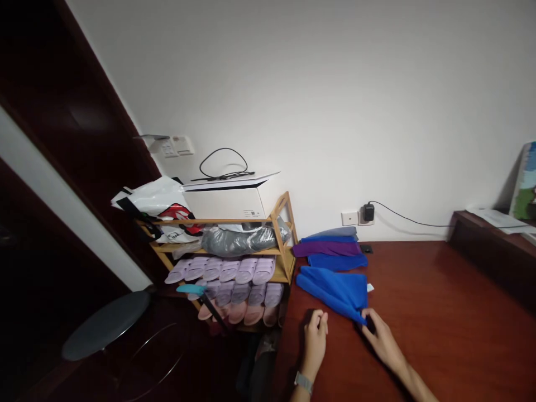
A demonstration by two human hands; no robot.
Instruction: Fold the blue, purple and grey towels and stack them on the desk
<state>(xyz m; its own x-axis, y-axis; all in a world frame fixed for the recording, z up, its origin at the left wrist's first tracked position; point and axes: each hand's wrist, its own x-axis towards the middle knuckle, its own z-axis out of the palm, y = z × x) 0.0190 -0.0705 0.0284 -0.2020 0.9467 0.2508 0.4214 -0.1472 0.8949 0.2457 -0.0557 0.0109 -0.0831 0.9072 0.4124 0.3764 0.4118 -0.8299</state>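
A bright blue cloth (335, 286) lies partly spread on the reddish-brown table, with a small white tag at its right edge. My right hand (379, 335) pinches its lower right corner between thumb and fingers. Just below the cloth's lower left edge is my left hand (316, 332), its fingers curled together, apart from the cloth and with nothing visible in them. Behind the blue cloth, several folded cloths lie in a row near the wall: a blue one (337, 261), a purple one (326, 248) and a greyish-blue one (335, 232).
Left of the table (419, 285) stands a wooden rack (286, 251) with slippers (229, 269), a white box (226, 202) and a bag (161, 195). A round stool (106, 324) is at lower left. A plugged-in black adapter (368, 212) trails a cable along the wall.
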